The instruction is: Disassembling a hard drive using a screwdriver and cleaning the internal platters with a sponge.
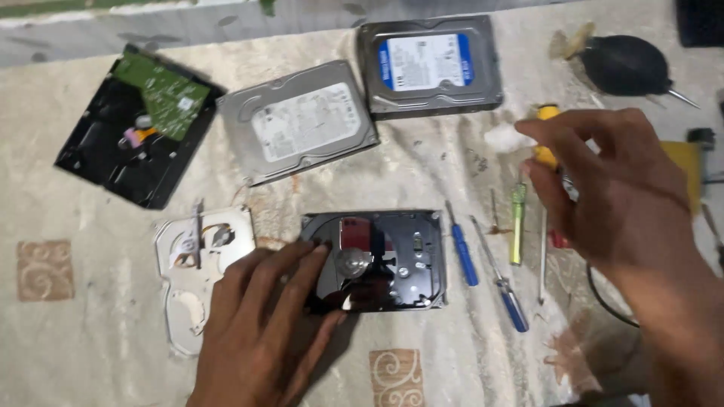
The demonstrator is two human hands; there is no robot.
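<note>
Left hand (260, 332) pressed flat, fingers spread, on the opened hard drive (377, 260) mid-cloth, right hand (611, 188) pinching a yellow-handled screwdriver (546, 136) — a fingertip or slipped tip could likely mar the bare mirror platter (351, 264).

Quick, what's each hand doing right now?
Left hand: open, flat on the opened drive.
Right hand: closed on a yellow screwdriver.

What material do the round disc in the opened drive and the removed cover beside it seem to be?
Round disc: probably polished metal or coated glass; it mirrors like chrome under the left hand. Removed cover: likely stamped metal, a thin, dull silver sheet with pressed shapes.
</note>
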